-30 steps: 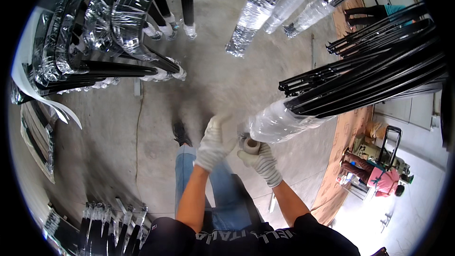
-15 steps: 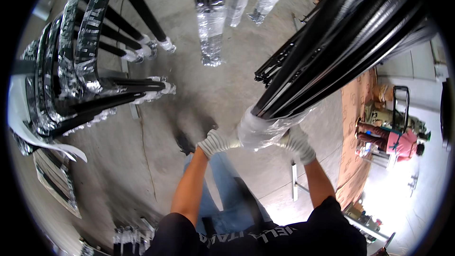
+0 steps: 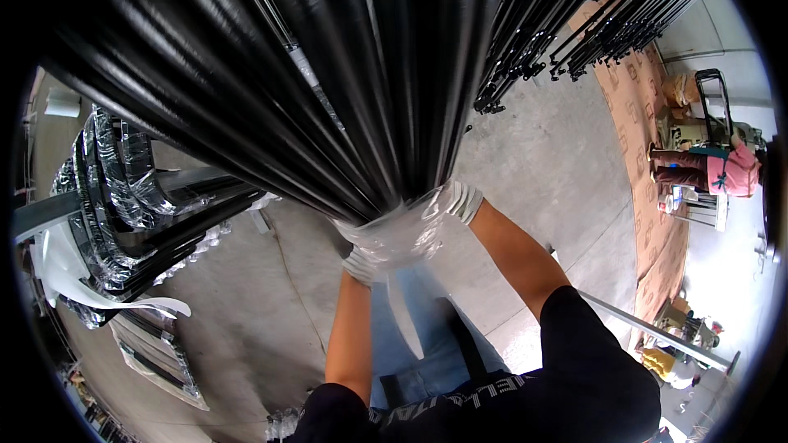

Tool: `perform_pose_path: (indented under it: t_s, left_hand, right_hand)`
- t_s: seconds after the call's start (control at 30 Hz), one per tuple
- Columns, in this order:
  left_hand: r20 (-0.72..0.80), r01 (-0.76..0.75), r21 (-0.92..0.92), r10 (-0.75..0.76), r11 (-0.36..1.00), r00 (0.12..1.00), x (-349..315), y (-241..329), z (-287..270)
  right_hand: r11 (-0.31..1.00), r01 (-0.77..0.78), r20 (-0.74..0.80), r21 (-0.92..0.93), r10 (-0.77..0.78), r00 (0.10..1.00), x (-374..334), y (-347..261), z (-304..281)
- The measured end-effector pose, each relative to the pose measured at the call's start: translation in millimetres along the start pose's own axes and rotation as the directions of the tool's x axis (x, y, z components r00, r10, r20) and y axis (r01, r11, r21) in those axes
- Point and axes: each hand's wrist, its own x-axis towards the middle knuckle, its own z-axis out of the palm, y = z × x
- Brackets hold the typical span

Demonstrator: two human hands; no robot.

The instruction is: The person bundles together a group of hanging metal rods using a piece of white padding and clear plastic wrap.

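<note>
A large bundle of long black tubes (image 3: 369, 107) fans out upward and away from me, filling the upper middle of the head view. Clear plastic wrap (image 3: 398, 234) binds its near end. My left hand (image 3: 358, 267), in a white knitted glove, grips the wrapped end from the left and below; its fingers are mostly hidden behind the plastic. On the other side my right hand (image 3: 465, 200), gloved alike, is closed round the right edge of the wrap, fingertips out of sight. The bundle's far end runs beyond the picture.
At left, bent black frames (image 3: 107, 205) in clear film hang by a metal bar (image 3: 49, 213) and a white sheet (image 3: 107, 291). Thin black rods (image 3: 607, 25) hang upper right. Brown printed sheeting (image 3: 632, 148) covers floor at right, where a person in pink (image 3: 735, 171) works.
The bundle has swung from the upper right to the upper middle, closer to me. Both hands have moved with it, the right one coming up along the wrap.
</note>
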Motion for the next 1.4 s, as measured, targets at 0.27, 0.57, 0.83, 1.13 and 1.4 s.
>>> perform_pose_path:
  t_s: [0.27,0.57,0.83,1.13,1.4]
  left_hand:
    - [-0.189,-0.09,-0.039,0.081,0.995,0.979,37.3,-16.5,-8.2]
    - [-0.232,-0.238,-0.175,0.195,0.955,0.953,19.9,-23.2,-11.5]
    - [0.277,0.281,-0.921,-0.053,0.27,0.959,25.5,-2.8,-113.4]
    - [-0.064,0.149,-0.863,-0.397,0.482,0.916,-14.9,40.2,-62.0]
    - [-0.533,-0.039,-0.499,-0.271,0.866,0.801,-24.2,68.8,-66.4]
  right_hand:
    - [0.963,0.234,0.13,0.134,-0.252,0.959,-52.7,-4.6,12.5]
    - [0.563,0.646,0.333,-0.515,-0.563,0.756,-81.2,-13.1,43.1]
    - [0.297,0.66,0.375,-0.69,-0.633,0.677,-49.7,15.9,44.9]
    - [0.241,0.626,0.493,-0.742,-0.437,0.753,-11.0,-6.1,45.0]
    - [0.05,0.617,0.417,-0.785,-0.694,0.586,-1.4,39.6,65.6]
